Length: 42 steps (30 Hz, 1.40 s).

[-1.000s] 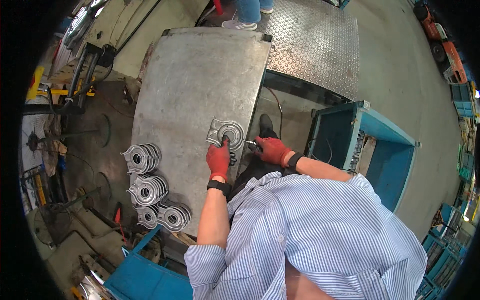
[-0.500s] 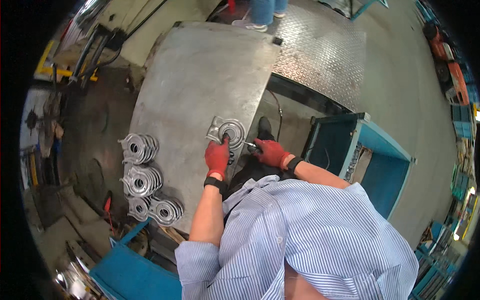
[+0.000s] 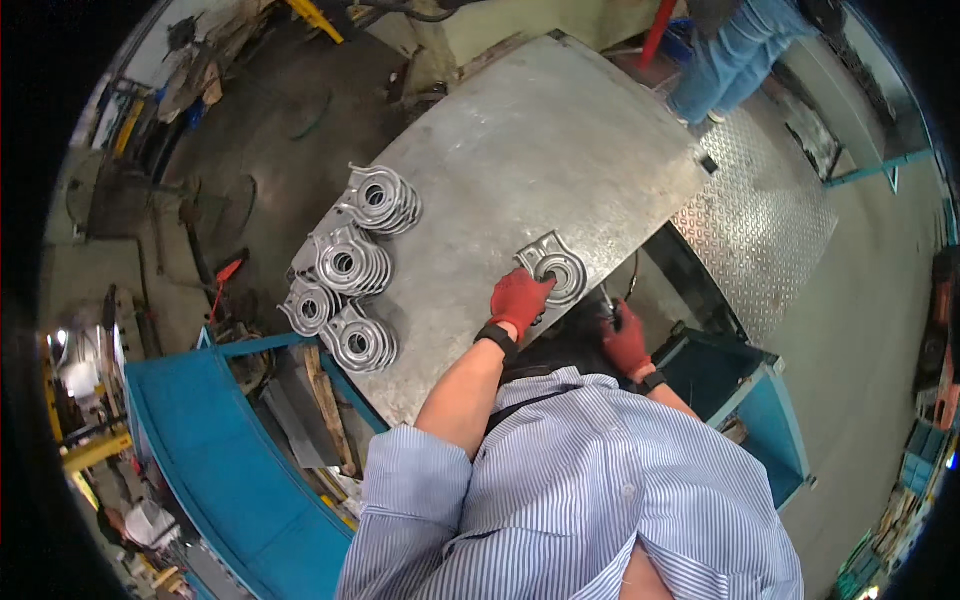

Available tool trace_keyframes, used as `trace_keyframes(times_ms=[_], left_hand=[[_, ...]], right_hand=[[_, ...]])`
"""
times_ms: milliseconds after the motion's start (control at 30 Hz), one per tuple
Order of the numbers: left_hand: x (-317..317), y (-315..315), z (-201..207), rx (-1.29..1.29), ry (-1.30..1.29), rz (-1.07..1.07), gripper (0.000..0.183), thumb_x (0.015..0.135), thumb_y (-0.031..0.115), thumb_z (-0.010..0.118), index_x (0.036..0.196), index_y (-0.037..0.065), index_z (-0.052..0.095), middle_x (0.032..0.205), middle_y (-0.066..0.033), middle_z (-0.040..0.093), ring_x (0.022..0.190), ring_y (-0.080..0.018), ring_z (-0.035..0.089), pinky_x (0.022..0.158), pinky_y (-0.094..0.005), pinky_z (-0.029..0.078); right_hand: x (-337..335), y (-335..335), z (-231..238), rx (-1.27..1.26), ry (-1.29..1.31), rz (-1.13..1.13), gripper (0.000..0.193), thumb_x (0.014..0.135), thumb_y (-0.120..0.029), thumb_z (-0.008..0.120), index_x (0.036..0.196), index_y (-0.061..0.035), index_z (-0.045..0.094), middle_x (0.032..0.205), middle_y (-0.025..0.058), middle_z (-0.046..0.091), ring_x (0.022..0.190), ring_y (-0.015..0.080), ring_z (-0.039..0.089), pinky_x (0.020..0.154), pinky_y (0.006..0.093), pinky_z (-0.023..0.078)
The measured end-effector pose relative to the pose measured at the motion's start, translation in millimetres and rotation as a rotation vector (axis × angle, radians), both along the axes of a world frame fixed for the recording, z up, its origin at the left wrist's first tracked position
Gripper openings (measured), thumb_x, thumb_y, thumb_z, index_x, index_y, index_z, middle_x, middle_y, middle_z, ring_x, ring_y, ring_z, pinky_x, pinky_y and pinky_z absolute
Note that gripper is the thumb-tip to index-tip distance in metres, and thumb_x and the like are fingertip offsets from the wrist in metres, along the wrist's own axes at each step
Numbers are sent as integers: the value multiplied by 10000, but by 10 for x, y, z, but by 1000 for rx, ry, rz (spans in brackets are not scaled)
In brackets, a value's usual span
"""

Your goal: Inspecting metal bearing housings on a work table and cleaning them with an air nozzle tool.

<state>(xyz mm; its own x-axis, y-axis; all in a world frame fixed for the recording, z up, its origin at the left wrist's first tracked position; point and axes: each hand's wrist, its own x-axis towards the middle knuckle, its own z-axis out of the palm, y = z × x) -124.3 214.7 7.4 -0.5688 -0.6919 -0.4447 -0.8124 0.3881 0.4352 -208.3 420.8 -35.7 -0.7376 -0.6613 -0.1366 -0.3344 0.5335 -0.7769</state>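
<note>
My left hand (image 3: 520,298), in a red glove, grips the near side of a grey stamped metal part (image 3: 571,284) with a round stepped ring and a flanged end. Its fingers reach the ring's middle. That part lies flat near the right edge of the metal table (image 3: 500,150). My right hand (image 3: 627,346), also red-gloved, is closed around a hand tool (image 3: 606,298) with a thin shiny shaft. The tool's tip is just off the table edge, apart from the part; its exact kind cannot be made out.
Several stacks of like metal parts (image 3: 345,262) stand along the table's left side. A blue metal bin (image 3: 775,425) is at my right, and a blue panel (image 3: 230,450) at lower left. Another person's jeans-clad legs (image 3: 735,65) are beyond the table, near diamond-plate flooring (image 3: 765,215).
My view has turned left, so the table and stacks appear rotated and farther right. My right hand has drawn the tool away from the part's edge. My left hand stays on the part.
</note>
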Motion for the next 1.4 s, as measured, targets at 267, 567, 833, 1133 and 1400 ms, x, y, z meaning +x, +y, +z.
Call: trace_keyframes(times_ms=[267,567,833,1133,1400], left_hand=[[1130,-608,88,-96,-2,113,538,717,493,621,839,-31,617,867,-248,618,860,-387,593,743,-446,467],[1393,-1009,923,-582,-114,98,473,759,458,625,913,15,565,769,-211,628,723,-377,612,639,-456,476],[-437,-1556,2270,-583,406,-26,564,761,412,651,1092,-29,536,878,-249,619,846,-401,589,729,-442,457],[-2711,-2390,3266,-606,515,-169,496,790,412,619,1053,-3,553,939,-216,620,908,-368,582,774,-423,450],[-4421,-3025,3359,-1054,353,-178,582,749,451,634,1122,18,522,1027,-190,608,974,-335,575,831,-416,457]], right_hand=[[50,123,26,93,157,-11,336,773,-124,616,1068,17,536,844,231,621,791,396,609,639,409,466],[-113,196,10,48,30,-39,358,792,-224,614,1066,1,561,898,251,615,850,415,585,723,435,467],[-826,222,469,118,-42,0,455,799,-324,584,1134,-24,511,958,248,603,896,405,577,768,463,463],[-1589,867,155,38,-22,-271,245,753,-175,616,925,-10,560,801,241,597,772,417,586,649,443,455],[-2011,1290,87,183,-89,-479,344,769,-238,625,990,12,540,887,271,589,875,446,553,711,491,441]])
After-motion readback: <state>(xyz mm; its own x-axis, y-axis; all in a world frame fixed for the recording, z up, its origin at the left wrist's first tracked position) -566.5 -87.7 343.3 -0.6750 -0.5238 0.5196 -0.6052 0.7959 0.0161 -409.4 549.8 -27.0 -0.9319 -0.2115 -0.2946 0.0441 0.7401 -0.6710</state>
